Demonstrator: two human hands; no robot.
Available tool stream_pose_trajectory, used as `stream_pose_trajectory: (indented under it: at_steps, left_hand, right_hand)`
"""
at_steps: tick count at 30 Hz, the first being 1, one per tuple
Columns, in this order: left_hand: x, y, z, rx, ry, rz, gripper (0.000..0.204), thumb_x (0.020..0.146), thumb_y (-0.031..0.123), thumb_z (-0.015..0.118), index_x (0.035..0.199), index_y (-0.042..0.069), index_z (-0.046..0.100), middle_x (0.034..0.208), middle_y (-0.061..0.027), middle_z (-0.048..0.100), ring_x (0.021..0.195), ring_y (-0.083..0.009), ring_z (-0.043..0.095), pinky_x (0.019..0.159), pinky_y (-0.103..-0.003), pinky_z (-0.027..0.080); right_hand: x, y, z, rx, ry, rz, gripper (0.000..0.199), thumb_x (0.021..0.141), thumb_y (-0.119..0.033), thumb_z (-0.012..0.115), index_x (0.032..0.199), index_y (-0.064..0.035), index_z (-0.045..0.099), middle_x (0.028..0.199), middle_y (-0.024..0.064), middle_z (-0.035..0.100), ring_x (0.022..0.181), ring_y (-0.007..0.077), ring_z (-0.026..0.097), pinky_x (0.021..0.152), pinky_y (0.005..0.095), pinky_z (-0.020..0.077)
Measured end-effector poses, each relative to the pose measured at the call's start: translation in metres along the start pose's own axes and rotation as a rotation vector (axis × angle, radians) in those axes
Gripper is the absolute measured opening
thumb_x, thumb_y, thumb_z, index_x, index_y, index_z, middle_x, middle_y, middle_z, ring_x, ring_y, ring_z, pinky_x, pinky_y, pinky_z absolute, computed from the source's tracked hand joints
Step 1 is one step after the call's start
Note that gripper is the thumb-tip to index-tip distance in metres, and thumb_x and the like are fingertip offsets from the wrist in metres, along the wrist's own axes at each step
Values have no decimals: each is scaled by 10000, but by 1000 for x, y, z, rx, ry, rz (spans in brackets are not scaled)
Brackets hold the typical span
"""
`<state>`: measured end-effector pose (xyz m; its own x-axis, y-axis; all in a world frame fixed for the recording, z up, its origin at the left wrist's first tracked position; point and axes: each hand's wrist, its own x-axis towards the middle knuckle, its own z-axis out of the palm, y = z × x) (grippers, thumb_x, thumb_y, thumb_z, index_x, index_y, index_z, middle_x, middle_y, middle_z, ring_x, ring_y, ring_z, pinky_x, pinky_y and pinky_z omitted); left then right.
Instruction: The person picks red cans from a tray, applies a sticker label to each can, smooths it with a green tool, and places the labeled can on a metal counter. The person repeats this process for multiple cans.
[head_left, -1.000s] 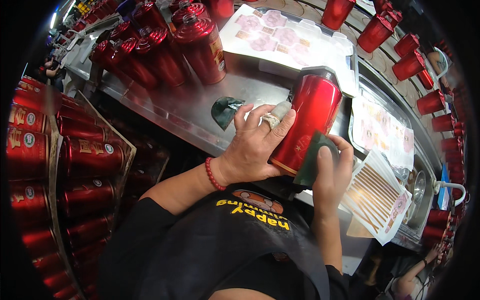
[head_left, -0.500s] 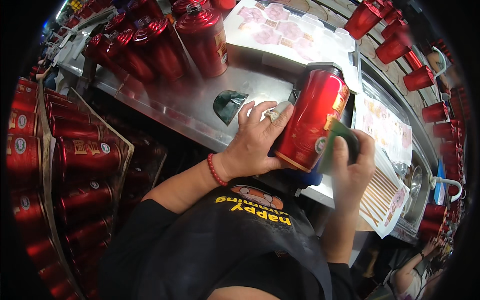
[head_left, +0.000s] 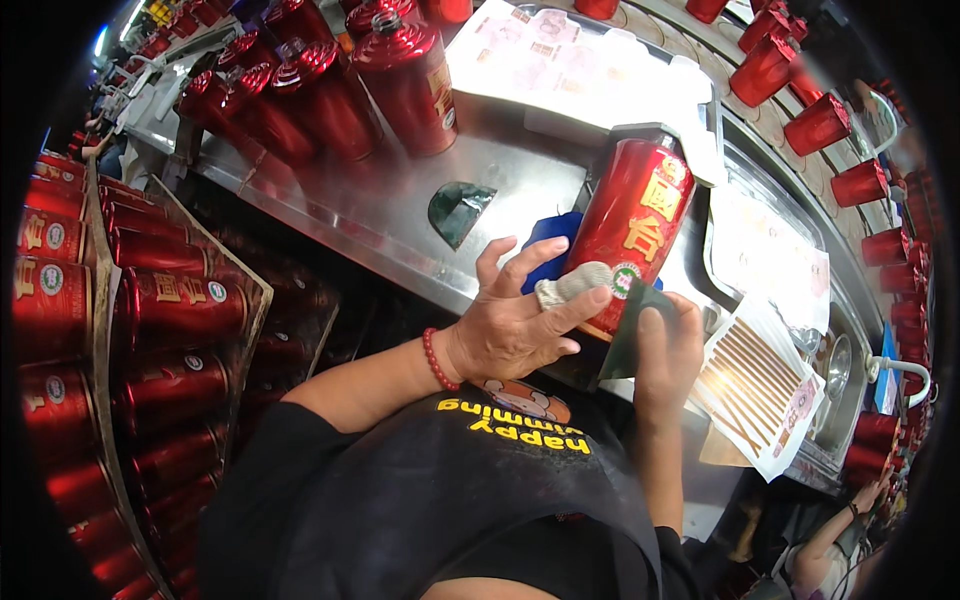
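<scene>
A glossy red bottle [head_left: 628,225] with gold lettering lies tilted in front of me, its lower end toward me. My left hand [head_left: 520,310] is open, fingers spread. One finger wears a whitish cloth finger cover [head_left: 580,284] and rests by the small round green-and-white label [head_left: 626,280] near the bottle's lower end. In my right hand [head_left: 668,345], slightly blurred, a flat dark green scraper [head_left: 628,335] is pinched against the bottle's lower end. A blue pad or cloth [head_left: 550,245] shows beside and under the bottle.
Several red bottles [head_left: 405,85] stand at the back left of the steel table [head_left: 340,205]. Label sheets [head_left: 545,60] lie behind; brown strips on white backing [head_left: 760,375] lie right. A dark green curved piece [head_left: 462,212] lies flat. Racked bottles [head_left: 180,305] fill the left. Another person's arm [head_left: 830,535] shows lower right.
The bottle has been turned, so its gold lettering faces up. My left hand has let go of its side and moved toward its lower end. My right hand has shifted left with the scraper.
</scene>
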<state>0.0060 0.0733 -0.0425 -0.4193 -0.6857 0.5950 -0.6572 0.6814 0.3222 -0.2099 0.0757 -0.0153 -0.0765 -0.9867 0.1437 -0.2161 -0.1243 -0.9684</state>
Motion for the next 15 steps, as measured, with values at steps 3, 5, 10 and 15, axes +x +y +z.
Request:
stream_pose_trajectory:
  at_steps: [3,5,10,15]
  left_hand:
    - [-1,-1,0,-72,-3,-50,577,1051,569,375,1442,205,592,1358,-19,651,1423,-281,368,1160,-519,117]
    - [12,-5,-6,-45,-27,30,625,1039,621,335,1442,219,592,1354,-17,657,1422,-270,365,1168,-512,107]
    - [53,-34,-13,-29,-147,191,652,1012,663,310,1430,258,605,1348,-1,656,1407,-219,363,1181,-497,100]
    - [71,-54,-3,-63,-99,200,639,1024,644,299,1394,253,643,946,46,738,1371,-196,386,1192,-504,84]
  right_hand:
    - [2,1,0,3,-11,-38,273,981,-215,679,1113,7,592,932,49,644,838,108,586,763,256,495]
    - [2,2,-2,21,-22,-19,280,978,-225,684,1105,6,591,921,49,643,823,111,586,753,261,497]
    - [1,8,-2,26,-23,-2,277,966,-227,691,1096,-4,592,885,52,643,792,121,590,736,280,500]
    - [6,6,-4,36,-50,35,278,944,-223,711,1075,-8,592,862,59,648,787,131,596,745,284,503]
